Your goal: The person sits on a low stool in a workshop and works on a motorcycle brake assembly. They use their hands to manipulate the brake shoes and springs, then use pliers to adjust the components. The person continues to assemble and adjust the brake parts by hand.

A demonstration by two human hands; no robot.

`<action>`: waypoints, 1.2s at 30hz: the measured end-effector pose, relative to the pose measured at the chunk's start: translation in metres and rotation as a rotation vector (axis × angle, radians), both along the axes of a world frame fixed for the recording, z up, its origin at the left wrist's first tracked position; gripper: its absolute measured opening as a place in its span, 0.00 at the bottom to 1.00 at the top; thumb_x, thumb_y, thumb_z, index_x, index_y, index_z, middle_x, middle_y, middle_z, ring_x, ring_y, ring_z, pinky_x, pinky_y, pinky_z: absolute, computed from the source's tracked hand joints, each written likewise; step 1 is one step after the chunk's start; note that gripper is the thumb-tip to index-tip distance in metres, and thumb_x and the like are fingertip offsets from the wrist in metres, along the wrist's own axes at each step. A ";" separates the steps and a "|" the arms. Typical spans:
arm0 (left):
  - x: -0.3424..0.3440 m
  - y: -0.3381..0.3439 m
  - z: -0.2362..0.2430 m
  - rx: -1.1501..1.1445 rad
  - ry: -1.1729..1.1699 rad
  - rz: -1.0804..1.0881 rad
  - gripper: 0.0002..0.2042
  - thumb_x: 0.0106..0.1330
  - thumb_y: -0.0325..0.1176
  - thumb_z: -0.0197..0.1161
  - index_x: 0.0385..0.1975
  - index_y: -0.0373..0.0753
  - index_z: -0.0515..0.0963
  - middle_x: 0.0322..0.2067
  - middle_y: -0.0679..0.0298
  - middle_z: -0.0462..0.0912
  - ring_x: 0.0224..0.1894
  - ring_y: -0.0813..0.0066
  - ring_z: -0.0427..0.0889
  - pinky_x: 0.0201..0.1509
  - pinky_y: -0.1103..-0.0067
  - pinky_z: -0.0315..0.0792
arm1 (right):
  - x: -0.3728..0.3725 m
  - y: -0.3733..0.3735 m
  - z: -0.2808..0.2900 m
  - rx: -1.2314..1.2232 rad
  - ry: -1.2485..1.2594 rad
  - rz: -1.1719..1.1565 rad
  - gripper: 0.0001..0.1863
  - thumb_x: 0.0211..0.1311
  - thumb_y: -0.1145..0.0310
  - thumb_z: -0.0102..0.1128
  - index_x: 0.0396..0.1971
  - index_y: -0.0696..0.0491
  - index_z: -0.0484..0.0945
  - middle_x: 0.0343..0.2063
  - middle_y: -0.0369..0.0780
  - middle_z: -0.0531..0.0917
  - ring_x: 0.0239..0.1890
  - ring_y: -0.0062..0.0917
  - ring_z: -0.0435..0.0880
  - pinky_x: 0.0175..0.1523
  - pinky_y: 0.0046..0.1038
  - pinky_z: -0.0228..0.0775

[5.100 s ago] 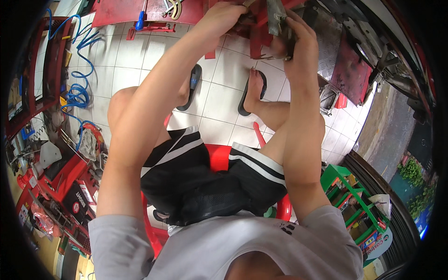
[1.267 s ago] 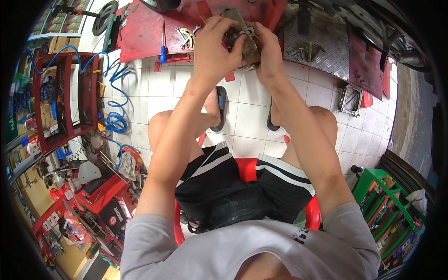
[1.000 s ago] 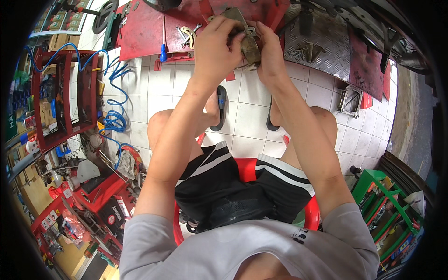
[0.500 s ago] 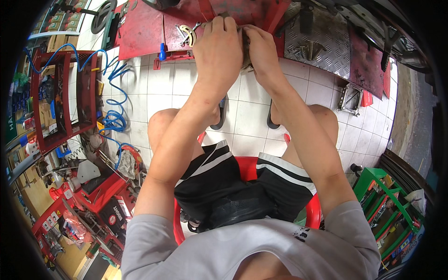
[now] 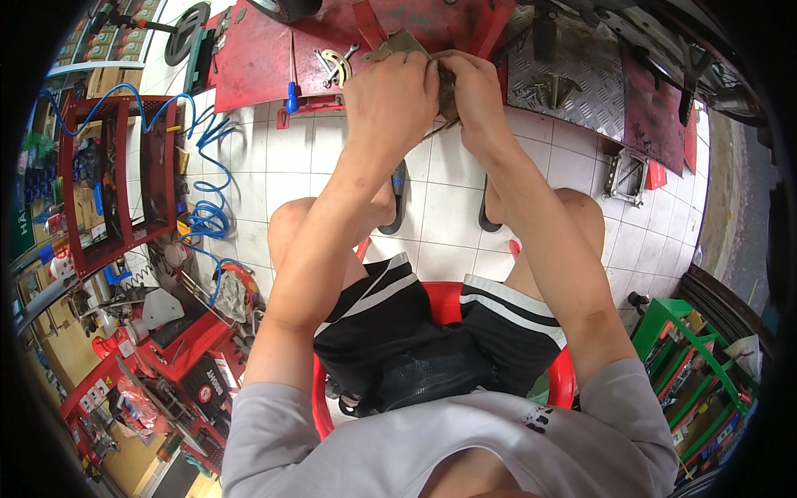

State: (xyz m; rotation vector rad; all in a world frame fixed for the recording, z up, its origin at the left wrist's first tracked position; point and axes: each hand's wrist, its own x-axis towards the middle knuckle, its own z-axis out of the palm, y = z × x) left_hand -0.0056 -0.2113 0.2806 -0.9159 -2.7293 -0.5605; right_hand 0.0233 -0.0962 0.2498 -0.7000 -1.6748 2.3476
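Both my hands are together over the near edge of a red work platform (image 5: 274,62). My left hand (image 5: 390,104) is closed on a dirty olive-brown piece (image 5: 406,43) with a flat, angular end; I cannot make out exactly what it is. My right hand (image 5: 473,91) grips the same piece from the other side, fingers curled inward. Its middle is hidden by my fingers, and a lower edge sticks out between my wrists. Left of my hands lie a screwdriver (image 5: 292,101) with a blue handle, small wrenches (image 5: 325,61) and a curved yellowish slotted part (image 5: 339,66).
On the right, bolts (image 5: 551,90) lie on a metal tread plate (image 5: 599,90). A coiled blue air hose (image 5: 209,217) hangs beside a red rack (image 5: 120,178) at left. A metal frame (image 5: 624,178) stands on the tiles, and a green rack (image 5: 689,349) at lower right.
My hands have tilted and lowered slightly, so more of the olive-brown piece shows beyond my fingers. Both hands keep their hold. The whole view has shifted a little.
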 end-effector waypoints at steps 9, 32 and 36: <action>-0.005 0.001 -0.001 0.138 -0.006 -0.061 0.08 0.63 0.36 0.59 0.33 0.37 0.75 0.27 0.57 0.78 0.27 0.56 0.79 0.27 0.68 0.71 | -0.002 0.004 0.005 -0.069 0.056 -0.026 0.12 0.59 0.71 0.48 0.30 0.63 0.80 0.23 0.39 0.80 0.24 0.19 0.76 0.27 0.25 0.67; -0.016 0.002 -0.004 0.210 0.039 -0.154 0.08 0.63 0.36 0.61 0.31 0.38 0.76 0.25 0.60 0.77 0.26 0.58 0.78 0.27 0.70 0.70 | -0.001 0.010 0.002 -0.071 0.047 0.008 0.13 0.60 0.72 0.46 0.29 0.63 0.80 0.21 0.39 0.79 0.19 0.19 0.74 0.23 0.25 0.66; -0.016 0.002 0.000 0.210 0.032 -0.164 0.08 0.62 0.36 0.61 0.30 0.39 0.75 0.24 0.61 0.77 0.25 0.58 0.78 0.26 0.70 0.70 | -0.001 0.009 0.005 -0.071 0.055 -0.024 0.13 0.60 0.72 0.46 0.29 0.63 0.80 0.21 0.39 0.79 0.20 0.20 0.75 0.23 0.25 0.66</action>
